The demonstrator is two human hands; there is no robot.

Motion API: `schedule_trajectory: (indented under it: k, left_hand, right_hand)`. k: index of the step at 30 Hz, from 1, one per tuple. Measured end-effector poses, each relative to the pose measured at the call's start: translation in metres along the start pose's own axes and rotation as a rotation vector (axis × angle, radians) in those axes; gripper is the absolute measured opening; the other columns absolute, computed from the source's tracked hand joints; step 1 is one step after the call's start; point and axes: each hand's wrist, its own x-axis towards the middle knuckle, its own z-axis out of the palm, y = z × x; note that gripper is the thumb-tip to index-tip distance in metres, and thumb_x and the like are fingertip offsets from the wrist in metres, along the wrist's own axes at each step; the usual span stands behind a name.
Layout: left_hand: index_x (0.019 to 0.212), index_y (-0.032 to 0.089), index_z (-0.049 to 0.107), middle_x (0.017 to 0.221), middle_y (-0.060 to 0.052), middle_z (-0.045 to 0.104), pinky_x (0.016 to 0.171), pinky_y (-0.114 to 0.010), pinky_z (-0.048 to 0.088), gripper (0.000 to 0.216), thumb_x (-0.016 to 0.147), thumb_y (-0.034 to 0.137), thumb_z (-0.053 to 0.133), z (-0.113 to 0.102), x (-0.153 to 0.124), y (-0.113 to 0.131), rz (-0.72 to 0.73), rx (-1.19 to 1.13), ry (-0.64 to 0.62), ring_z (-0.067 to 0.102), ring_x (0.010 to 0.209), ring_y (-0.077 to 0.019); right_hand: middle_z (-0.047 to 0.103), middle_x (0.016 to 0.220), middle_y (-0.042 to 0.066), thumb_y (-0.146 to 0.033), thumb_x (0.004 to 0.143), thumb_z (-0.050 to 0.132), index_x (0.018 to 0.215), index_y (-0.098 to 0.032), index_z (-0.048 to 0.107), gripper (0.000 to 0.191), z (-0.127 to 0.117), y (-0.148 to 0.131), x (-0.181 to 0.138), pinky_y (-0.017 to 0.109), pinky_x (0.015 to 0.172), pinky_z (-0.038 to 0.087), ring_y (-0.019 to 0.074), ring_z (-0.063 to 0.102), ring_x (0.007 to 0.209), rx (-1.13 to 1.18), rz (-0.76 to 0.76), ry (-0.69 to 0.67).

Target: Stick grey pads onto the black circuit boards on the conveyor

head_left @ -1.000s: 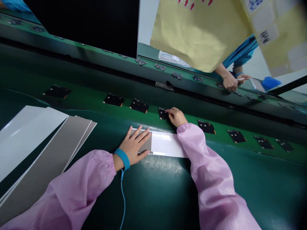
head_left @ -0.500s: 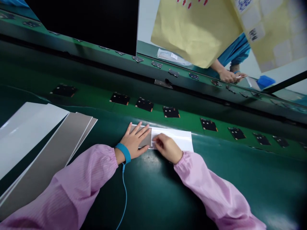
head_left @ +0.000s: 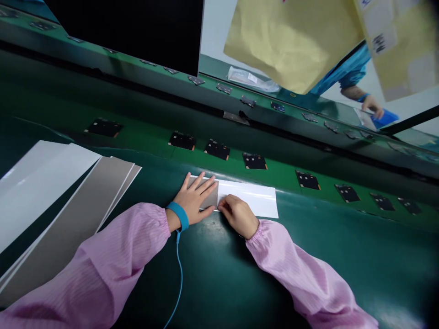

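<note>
My left hand (head_left: 192, 198) lies flat with fingers spread on a grey piece (head_left: 213, 194) that covers the left end of a glossy white strip (head_left: 257, 197). A blue wristband (head_left: 179, 215) with a thin cord circles the left wrist. My right hand (head_left: 239, 214) is closed in a pinch at the strip's near edge, just right of where grey meets white. Whatever the fingertips grip, if anything, is too small or hidden to make out. Both arms wear pink sleeves.
Grey strips (head_left: 78, 214) and white sheets (head_left: 37, 183) lie at the left. Beyond the strip, several black circuit boards (head_left: 254, 161) sit in a row on a green belt (head_left: 147, 137). A dark screen (head_left: 137, 32) hangs above. At the back right, a co-worker's hand (head_left: 373, 107) is near a blue object (head_left: 386, 118).
My right hand has shifted slightly toward the strip's near edge; my left stays flat. The circuit boards on the near belt have moved right. The co-worker's hand has moved to the blue object.
</note>
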Motion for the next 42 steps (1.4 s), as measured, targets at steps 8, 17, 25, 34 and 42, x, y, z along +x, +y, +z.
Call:
schedule_trajectory:
  k: [8, 17, 25, 34, 42]
  left_hand:
    - [0.146, 0.022, 0.013, 0.153, 0.0, 0.01, 0.109, -0.058, -0.003, 0.067, 0.09, 0.053, 0.033, 0.0, 0.0, 0.0, 0.002, 0.013, -0.009, 0.005, 0.139, -0.0329]
    - [0.147, 0.021, 0.013, 0.152, -0.001, 0.012, 0.109, -0.058, -0.004, 0.066, 0.091, 0.054, 0.029, -0.001, 0.0, -0.002, 0.011, 0.009, -0.017, 0.005, 0.139, -0.0328]
    - [0.146, 0.022, 0.015, 0.152, -0.001, 0.013, 0.109, -0.057, -0.004, 0.065, 0.091, 0.055, 0.028, -0.001, 0.0, -0.002, 0.01, 0.013, -0.012, 0.005, 0.139, -0.0324]
    - [0.147, 0.022, 0.013, 0.152, -0.001, 0.012, 0.109, -0.059, -0.001, 0.067, 0.091, 0.054, 0.03, -0.001, 0.001, -0.002, 0.004, 0.02, -0.03, 0.004, 0.139, -0.0339]
    - [0.147, 0.022, 0.012, 0.152, -0.001, 0.013, 0.11, -0.058, 0.0, 0.066, 0.092, 0.054, 0.029, -0.004, 0.001, -0.001, 0.007, 0.019, -0.017, 0.007, 0.139, -0.0333]
  right_hand:
    - [0.057, 0.078, 0.005, -0.015, 0.086, 0.045, 0.079, -0.018, 0.05, 0.01, -0.007, 0.004, -0.002, 0.029, 0.068, 0.043, 0.0155, 0.053, 0.072, 0.098, -0.052, 0.013]
    - [0.06, 0.068, 0.002, -0.024, 0.081, 0.052, 0.075, -0.016, 0.06, 0.013, -0.079, 0.073, 0.106, 0.026, 0.064, 0.042, 0.0131, 0.053, 0.062, 0.07, 0.031, 0.158]
    - [0.062, 0.07, 0.001, -0.021, 0.081, 0.057, 0.083, -0.016, 0.065, 0.01, -0.078, 0.091, 0.165, 0.023, 0.064, 0.042, 0.0109, 0.055, 0.062, -0.048, 0.267, 0.126]
    - [0.062, 0.072, 0.001, -0.023, 0.081, 0.057, 0.084, -0.016, 0.065, 0.011, -0.071, 0.111, 0.168, 0.022, 0.061, 0.041, 0.011, 0.055, 0.063, -0.093, 0.364, 0.095]
    - [0.063, 0.077, 0.003, -0.024, 0.079, 0.058, 0.084, -0.017, 0.065, 0.011, -0.072, 0.112, 0.157, 0.024, 0.064, 0.041, 0.0137, 0.056, 0.068, -0.186, 0.408, 0.181]
